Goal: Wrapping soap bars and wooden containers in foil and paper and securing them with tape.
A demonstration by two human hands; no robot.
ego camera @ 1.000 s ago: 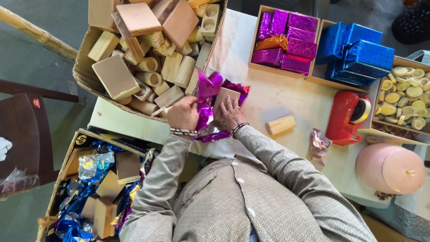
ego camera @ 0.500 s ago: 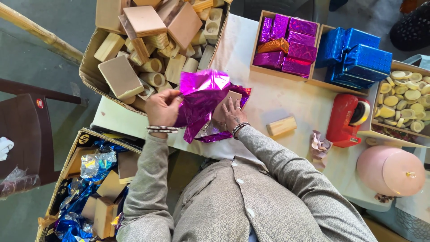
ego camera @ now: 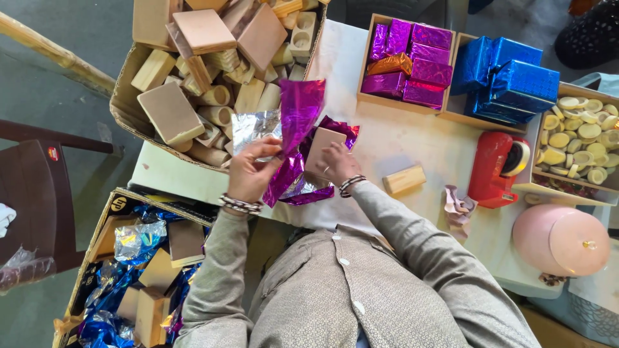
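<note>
Setting: white tabletop (ego camera: 412, 145), crowded with boxes, above a grey floor.
Wrapped thing: flat wooden block (ego camera: 324, 149) lying on a sheet of magenta foil (ego camera: 298, 154), near the tabletop's front edge.
Right hand (ego camera: 340, 164): pressed down on the block, fingers curled over its near edge, pinning it to the foil.
Left hand (ego camera: 253, 171): closed in a pinch on the foil's lifted flap, silver underside showing, flap standing up and leaning over the block.
Step in hand: likely the first fold of a wrap, one flap raised and not yet laid down.
Next move calls for: by judgement, drawing the flap flat across the block's top while holding the block steady, so the foil creases at the edge without slipping.
Loose block (ego camera: 403, 179): bare wood, just right of the wrapping spot.
Red tape dispenser (ego camera: 496, 169): near the loose block, further right.
Wooden tray (ego camera: 405, 61): wrapped magenta parcels, one orange among them.
Blue parcels (ego camera: 506, 80): stacked in the tray beside it.
Cardboard box (ego camera: 126, 106): heaped with bare wooden blocks and cylinders, behind the left hand.
Lower carton (ego camera: 113, 209): blocks mixed with blue foil.
Far-right tray (ego camera: 583, 132): small pale discs.
Pink lidded pot (ego camera: 561, 240): at the tabletop's near right corner.
</note>
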